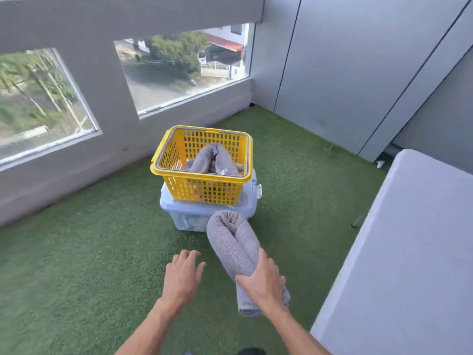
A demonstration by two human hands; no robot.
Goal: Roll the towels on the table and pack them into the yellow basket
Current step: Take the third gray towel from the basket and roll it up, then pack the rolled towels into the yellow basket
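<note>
Head view: I note my right hand in firm grip round the rolled towel, short of the yellow basket, apparently for packing; left hand spread, empty.

table: the right and bottom edges cut it off, so only one corner part shows.
clear box: the yellow basket sits on top; the stuff inside is too blurry to tell.
towels in basket: the lower parts hide behind the basket wall.
arms: cut off at the bottom edge.
</note>
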